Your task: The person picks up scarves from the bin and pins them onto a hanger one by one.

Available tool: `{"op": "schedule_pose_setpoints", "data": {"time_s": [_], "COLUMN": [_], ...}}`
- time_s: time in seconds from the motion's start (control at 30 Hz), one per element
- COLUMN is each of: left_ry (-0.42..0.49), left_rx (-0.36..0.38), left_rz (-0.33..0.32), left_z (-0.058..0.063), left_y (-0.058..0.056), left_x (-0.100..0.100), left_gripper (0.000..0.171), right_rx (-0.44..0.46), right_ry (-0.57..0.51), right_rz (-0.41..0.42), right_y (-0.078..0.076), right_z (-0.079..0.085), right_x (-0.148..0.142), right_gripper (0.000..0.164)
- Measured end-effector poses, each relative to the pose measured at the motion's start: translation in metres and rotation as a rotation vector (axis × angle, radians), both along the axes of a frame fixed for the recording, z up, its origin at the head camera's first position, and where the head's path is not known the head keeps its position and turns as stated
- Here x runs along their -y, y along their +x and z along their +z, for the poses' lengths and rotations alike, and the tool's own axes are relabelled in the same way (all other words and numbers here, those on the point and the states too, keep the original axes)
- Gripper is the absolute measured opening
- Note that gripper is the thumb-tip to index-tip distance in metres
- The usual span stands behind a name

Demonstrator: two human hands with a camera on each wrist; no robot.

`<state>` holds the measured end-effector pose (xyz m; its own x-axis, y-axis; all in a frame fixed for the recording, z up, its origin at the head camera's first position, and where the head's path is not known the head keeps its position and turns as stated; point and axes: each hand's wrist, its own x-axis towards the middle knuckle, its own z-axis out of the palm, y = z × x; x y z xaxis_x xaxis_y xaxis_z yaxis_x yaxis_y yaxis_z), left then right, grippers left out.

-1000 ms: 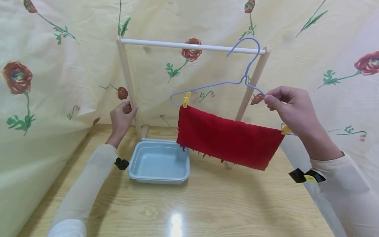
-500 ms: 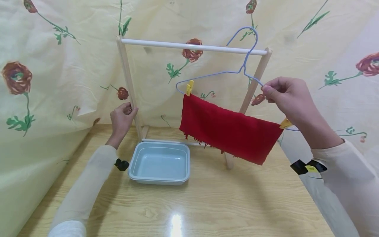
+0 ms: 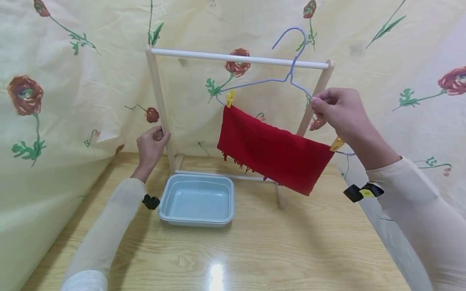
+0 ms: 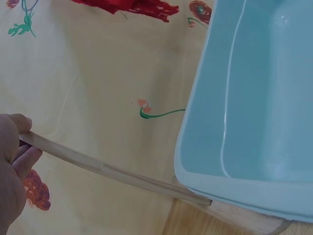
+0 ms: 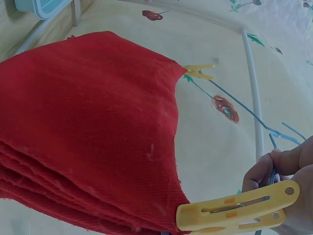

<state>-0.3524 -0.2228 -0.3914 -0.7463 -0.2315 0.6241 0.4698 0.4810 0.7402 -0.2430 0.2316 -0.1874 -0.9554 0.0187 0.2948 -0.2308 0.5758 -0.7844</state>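
My right hand (image 3: 340,109) pinches the right shoulder of a blue clothes hanger (image 3: 267,81) in the head view. From the hanger hangs a folded red cloth (image 3: 273,149) with a fringed lower edge, held by a yellow clothespin (image 3: 230,98) at its left corner and another yellow clothespin (image 3: 337,144) at its right. The hanger's hook stands higher than the white top rail (image 3: 204,54) and overlaps it in this view. At the left, my left hand (image 3: 151,145) grips the left wooden post (image 3: 157,91) of the rack, thumb and fingers around it, as the left wrist view also shows.
A light blue plastic basin (image 3: 196,221) stands on the wood-grain table (image 3: 251,258) at the foot of the rack, near its left post. Behind and at both sides hangs a flowered cloth backdrop (image 3: 73,72). The rack's right post (image 3: 320,87) stands behind the hanger.
My right hand has raised the hanger and cloth and then shifted them left; the hook went from overlapping the rail to above it. My left hand stays on the post.
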Motion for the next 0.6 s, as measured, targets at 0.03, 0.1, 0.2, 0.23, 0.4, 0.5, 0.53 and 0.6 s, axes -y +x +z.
{"op": "schedule_pose_setpoints", "data": {"time_s": [0.03, 0.1, 0.2, 0.23, 0.4, 0.5, 0.53, 0.6], "left_ry": [-0.001, -0.001, -0.007, -0.009, -0.022, -0.023, -0.021, -0.018], "left_rx": [0.000, 0.005, 0.011, 0.010, -0.002, -0.005, -0.006, -0.004], "left_rz": [0.000, 0.001, 0.007, 0.009, 0.014, 0.012, 0.009, 0.009], "left_z": [0.000, 0.000, 0.000, 0.000, -0.001, -0.002, -0.002, -0.002], "left_y": [0.000, 0.000, 0.000, 0.000, 0.001, 0.000, 0.000, 0.000], "left_x": [0.000, 0.000, 0.000, 0.000, 0.000, 0.000, 0.001, 0.000], "left_gripper": [0.030, 0.030, 0.031, 0.031, 0.030, 0.030, 0.030, 0.030], "right_rx": [-0.002, -0.003, -0.001, 0.001, 0.002, 0.003, 0.007, 0.017], "right_ry": [0.006, 0.018, 0.016, 0.016, 0.016, 0.022, 0.022, 0.021], "right_rz": [-0.006, -0.017, -0.025, -0.027, -0.039, -0.043, -0.044, -0.050], "right_y": [-0.001, -0.003, -0.007, -0.009, -0.017, -0.021, -0.023, -0.025], "right_z": [0.000, -0.001, -0.003, -0.003, -0.006, -0.007, -0.007, -0.008], "right_x": [0.002, 0.005, 0.009, 0.010, 0.013, 0.015, 0.015, 0.016], "right_gripper": [0.036, 0.038, 0.040, 0.041, 0.039, 0.037, 0.036, 0.036]}}
